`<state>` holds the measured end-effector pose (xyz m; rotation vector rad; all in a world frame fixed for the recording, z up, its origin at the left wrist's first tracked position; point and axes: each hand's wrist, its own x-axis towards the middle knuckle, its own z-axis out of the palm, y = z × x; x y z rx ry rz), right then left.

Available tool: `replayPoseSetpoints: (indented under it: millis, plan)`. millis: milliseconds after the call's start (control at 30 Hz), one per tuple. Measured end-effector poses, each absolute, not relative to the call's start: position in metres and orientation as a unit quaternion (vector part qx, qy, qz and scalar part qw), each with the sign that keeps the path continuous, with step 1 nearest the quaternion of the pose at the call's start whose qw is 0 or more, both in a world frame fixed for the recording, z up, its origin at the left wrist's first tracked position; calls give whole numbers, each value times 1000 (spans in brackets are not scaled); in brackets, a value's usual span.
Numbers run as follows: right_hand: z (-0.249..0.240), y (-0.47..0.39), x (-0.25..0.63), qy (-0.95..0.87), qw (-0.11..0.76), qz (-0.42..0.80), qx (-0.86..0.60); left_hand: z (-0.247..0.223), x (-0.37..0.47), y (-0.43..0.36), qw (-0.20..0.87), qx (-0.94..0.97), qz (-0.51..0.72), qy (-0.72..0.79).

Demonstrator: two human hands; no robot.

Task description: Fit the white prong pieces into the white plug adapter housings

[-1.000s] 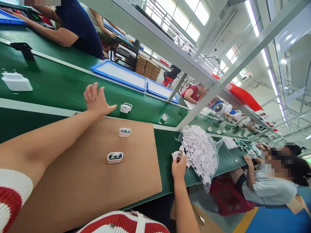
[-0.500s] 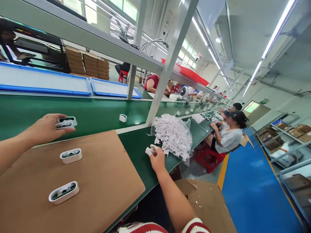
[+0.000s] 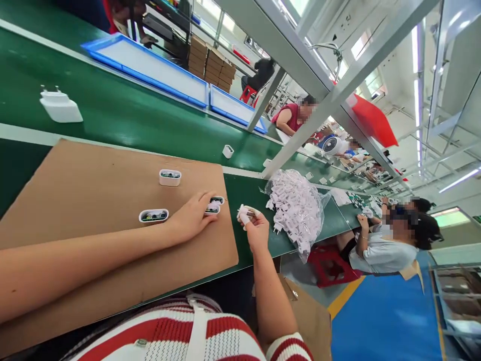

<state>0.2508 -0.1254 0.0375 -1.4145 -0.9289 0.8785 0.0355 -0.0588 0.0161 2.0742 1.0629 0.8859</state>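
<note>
At the right edge of a brown cardboard sheet: two oval white open-topped plastic casings

At ten o'clock from the bare left hand, a white pronged plastic charger is seen on the green belt. A lower casing is laid at nine, an upper casing at eleven. The pair is gripped by that hand; whether fully set down cannot be told. At three, well apart, a half-hidden white part is pinched by the right hand, beside a bulging clear plastic bag. Positioning is judged the step in hand; a level release would be called for next.
</note>
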Motion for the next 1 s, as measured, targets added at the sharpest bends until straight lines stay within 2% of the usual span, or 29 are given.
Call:
replayPoseSetpoints:
  millis: [133, 333, 400, 500, 667, 800, 1000]
  plan:
    - [48, -124, 235, -377, 558, 439, -595, 5, 33, -66, 364, 729, 387, 432]
    - [55, -117, 227, -378, 528, 495, -578, 3, 31, -74, 448, 712, 390, 374]
    - [58, -118, 224, -436, 486, 452, -608, 3, 30, -73, 445, 726, 381, 360]
    - [64, -123, 220, -589, 404, 307, -629, 4, 28, -69, 433, 744, 376, 342]
    - [73, -125, 214, -790, 237, 69, -562, 2, 26, -67, 438, 742, 393, 320]
    - [74, -122, 211, -827, 154, 8, -541, -1, 28, -67, 439, 739, 392, 328]
    - [76, -114, 209, -827, 108, -25, -551, -2, 28, -66, 437, 739, 390, 333]
